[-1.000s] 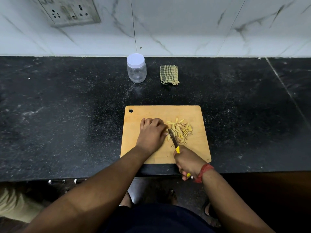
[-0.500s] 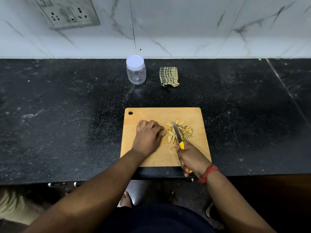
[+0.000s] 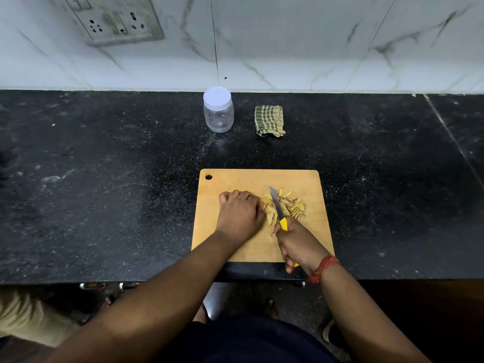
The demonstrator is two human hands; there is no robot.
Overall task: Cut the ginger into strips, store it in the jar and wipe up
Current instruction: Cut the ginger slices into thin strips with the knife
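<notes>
On the board (image 3: 235, 247), the right hand (image 3: 298, 244) gripped the knife (image 3: 277, 209), blade across the ginger (image 3: 286, 206); the left hand (image 3: 239, 214) lay curled just beside it — whether it pinched a piece, I couldn't tell. A slip could nick those knuckles — they sat close to the edge.

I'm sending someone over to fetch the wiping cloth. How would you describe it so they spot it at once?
Look along the black countertop to its back edge, under the white marble wall. Past the wooden cutting board, two things stand side by side: a clear jar with a white lid and, to its right, the cloth. It is the small, crumpled, green-and-cream checked one.
</notes>
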